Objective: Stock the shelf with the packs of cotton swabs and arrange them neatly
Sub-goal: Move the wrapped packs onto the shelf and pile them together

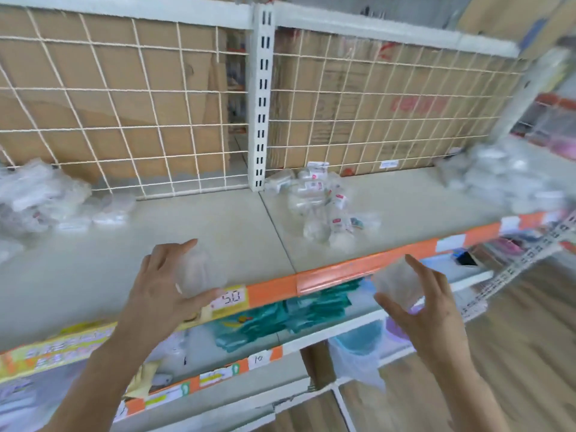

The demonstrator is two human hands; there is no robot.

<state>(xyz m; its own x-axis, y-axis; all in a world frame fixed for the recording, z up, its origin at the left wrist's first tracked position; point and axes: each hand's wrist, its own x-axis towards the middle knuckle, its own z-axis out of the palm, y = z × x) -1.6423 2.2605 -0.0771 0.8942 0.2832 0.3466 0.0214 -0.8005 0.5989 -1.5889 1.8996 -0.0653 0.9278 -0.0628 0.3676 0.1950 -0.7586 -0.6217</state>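
barely started, my left hand (168, 285) grips a swab pack (199, 272) at 7 o'clock, right hand (433, 307) holds a second pack (394, 285) at 5, heap (321, 207) on the shelf (218, 219) at 1 wants tidying

Left hand (165, 286) grips a clear pack (199, 272) — right hand (433, 307), a second pack (396, 283).

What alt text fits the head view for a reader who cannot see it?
The left hand holds a clear pack over the front edge of a grey shelf; the right hand holds another pack in front of it. Untidy heaps of small packs lie mid-shelf and at both ends, before a wire grid.
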